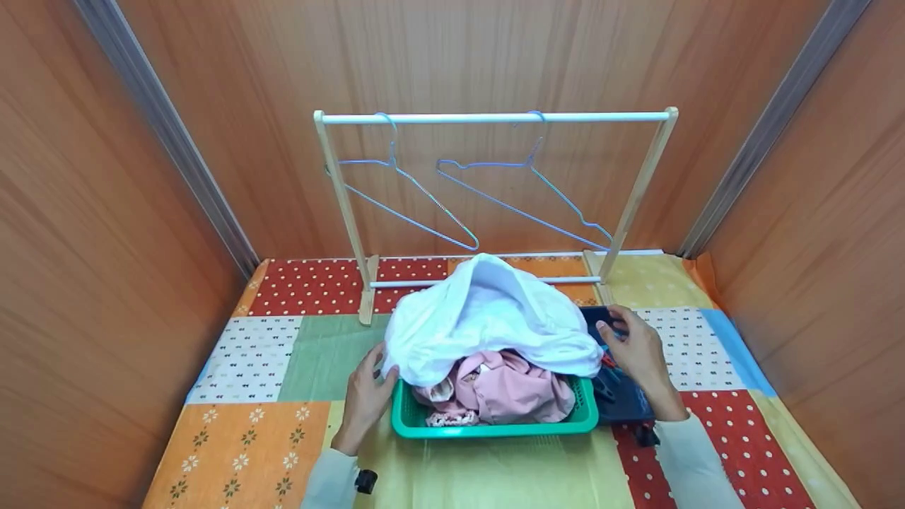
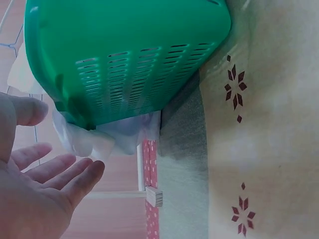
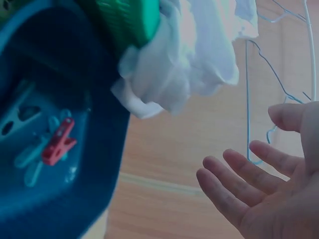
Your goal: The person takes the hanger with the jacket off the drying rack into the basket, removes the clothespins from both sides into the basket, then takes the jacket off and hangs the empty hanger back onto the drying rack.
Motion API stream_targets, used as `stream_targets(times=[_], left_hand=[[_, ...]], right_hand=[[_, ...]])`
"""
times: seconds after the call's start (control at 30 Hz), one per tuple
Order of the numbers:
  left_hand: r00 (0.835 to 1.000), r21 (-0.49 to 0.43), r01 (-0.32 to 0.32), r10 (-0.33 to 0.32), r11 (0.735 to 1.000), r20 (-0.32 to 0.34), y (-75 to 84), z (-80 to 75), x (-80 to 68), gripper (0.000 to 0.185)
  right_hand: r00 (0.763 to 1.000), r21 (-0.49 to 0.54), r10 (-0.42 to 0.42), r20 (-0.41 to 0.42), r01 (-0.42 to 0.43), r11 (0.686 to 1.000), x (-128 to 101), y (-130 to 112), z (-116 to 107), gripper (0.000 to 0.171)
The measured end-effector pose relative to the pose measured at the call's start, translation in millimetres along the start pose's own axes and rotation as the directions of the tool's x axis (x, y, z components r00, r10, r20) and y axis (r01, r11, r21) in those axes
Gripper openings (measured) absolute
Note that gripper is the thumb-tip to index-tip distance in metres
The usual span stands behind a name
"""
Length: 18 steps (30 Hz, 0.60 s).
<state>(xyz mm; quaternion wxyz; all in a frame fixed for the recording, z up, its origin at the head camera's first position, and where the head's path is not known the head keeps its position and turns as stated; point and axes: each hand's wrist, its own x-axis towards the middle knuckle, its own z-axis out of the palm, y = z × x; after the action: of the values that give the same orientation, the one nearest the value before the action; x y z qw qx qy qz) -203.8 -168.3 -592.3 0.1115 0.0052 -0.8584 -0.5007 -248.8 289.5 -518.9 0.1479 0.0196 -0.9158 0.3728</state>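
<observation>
A green basket [image 1: 495, 430] with slotted sides holds a pink garment [image 1: 520, 392], and a white cloth [image 1: 488, 318] lies heaped over its back part. At the basket's left side is my left hand [image 1: 369, 396], its fingertips near the white cloth's edge; in the left wrist view the fingers are spread and hold nothing. My right hand [image 1: 638, 350] hovers over a dark blue tray [image 1: 626, 410] right of the basket, fingers loosely bent around air. Inside that tray lie a red clothespin [image 3: 59, 142] and several bluish ones, seen in the right wrist view.
Behind the basket stands a wooden-legged rack [image 1: 495, 119] with a white rail. Two blue wire hangers hang from it, a left hanger [image 1: 431, 194] and a right hanger [image 1: 558, 194]. A patchwork cloth [image 1: 240, 452] covers the table, with wood-grain panels on three sides.
</observation>
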Motion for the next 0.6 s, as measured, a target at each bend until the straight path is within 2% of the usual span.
stream_targets(times=[0.2,0.4,0.5,0.6], left_hand=[[0.997,-0.072,0.068,-0.065,0.995,0.039,-4.9,0.3,3.6,0.054],[0.994,-0.077,0.097,-0.093,0.992,0.058,-8.1,1.7,4.1,0.052],[0.994,-0.069,0.095,-0.091,0.993,0.055,-8.0,1.8,4.7,0.047],[0.995,-0.073,0.09,-0.087,0.993,0.039,-7.1,1.1,5.2,0.04]], right_hand=[[0.995,0.007,0.031,0.099,-0.032,0.999,-4.7,2.8,6.6,0.058],[0.968,-0.045,0.089,0.235,-0.081,0.996,-9.1,4.4,11.9,0.075],[0.952,-0.067,0.104,0.289,-0.088,0.994,-10.4,6.4,14.0,0.075],[0.939,-0.079,0.115,0.323,-0.094,0.992,-12.1,7.9,16.4,0.066]])
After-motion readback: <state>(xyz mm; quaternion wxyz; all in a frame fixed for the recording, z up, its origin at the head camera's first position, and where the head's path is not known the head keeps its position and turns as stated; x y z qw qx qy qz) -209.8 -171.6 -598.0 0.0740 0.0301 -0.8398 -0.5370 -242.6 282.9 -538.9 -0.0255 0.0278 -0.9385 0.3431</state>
